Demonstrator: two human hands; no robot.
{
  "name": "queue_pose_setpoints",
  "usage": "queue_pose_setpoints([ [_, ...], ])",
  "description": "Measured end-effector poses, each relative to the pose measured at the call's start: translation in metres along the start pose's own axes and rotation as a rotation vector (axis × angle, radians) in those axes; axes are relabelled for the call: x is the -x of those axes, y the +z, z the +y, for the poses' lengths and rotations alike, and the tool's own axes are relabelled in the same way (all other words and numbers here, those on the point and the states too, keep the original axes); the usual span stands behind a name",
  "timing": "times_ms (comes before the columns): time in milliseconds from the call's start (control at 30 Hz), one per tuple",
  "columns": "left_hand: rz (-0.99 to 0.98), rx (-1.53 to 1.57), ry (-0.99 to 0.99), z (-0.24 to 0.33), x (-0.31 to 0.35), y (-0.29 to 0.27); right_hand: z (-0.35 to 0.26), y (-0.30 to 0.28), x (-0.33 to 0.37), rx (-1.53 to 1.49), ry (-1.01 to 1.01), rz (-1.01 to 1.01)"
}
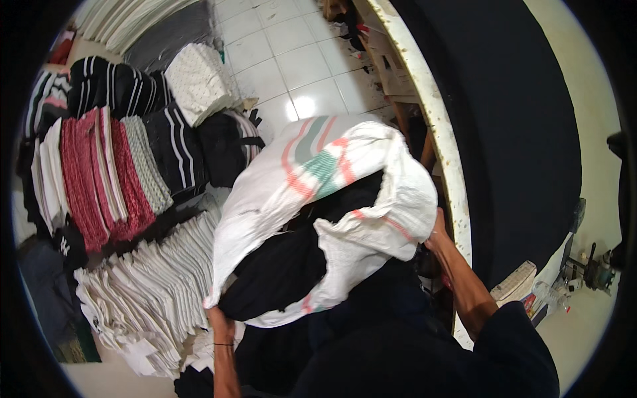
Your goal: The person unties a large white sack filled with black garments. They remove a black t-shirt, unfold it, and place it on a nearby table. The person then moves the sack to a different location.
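A large white woven sack with red, green and grey stripes sits in front of me, its mouth gaping toward me. Black cloth bulges inside the opening. At the lower left of the sack, my left hand is closed on its rim; a thin dark band circles that wrist. On the opposite side my right hand is against the sack, beside the table edge, and its fingers are mostly hidden behind the fabric.
Folded white cloth lies in a long row at the left. Behind it stand red knitted pieces, black striped bundles and a white dotted roll. A long table bearing black fabric runs along the right. White tiles cover the floor ahead.
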State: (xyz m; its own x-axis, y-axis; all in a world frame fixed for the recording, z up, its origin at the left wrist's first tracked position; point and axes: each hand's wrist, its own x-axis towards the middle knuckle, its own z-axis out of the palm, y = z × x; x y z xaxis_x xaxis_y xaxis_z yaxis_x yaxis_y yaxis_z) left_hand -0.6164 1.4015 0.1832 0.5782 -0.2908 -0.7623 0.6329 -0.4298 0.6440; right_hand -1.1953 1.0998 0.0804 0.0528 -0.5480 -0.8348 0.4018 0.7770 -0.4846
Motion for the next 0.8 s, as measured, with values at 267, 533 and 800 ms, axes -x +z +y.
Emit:
queue_pose_setpoints([
  [267, 0.112, 0.044, 0.019, 0.064, -0.175, 0.023, 0.067, 0.082, 0.013, 0.909, 0.156, -0.005],
  [533, 0.124, -0.192, 0.191, 0.142, -0.301, 0.029, 0.107, 0.109, -0.042, 0.702, 0.055, -0.376],
  [800, 0.14, -0.48, 0.515, 0.158, -0.247, 0.142, 0.027, 0.094, -0.058, 0.224, 0.074, -0.299],
])
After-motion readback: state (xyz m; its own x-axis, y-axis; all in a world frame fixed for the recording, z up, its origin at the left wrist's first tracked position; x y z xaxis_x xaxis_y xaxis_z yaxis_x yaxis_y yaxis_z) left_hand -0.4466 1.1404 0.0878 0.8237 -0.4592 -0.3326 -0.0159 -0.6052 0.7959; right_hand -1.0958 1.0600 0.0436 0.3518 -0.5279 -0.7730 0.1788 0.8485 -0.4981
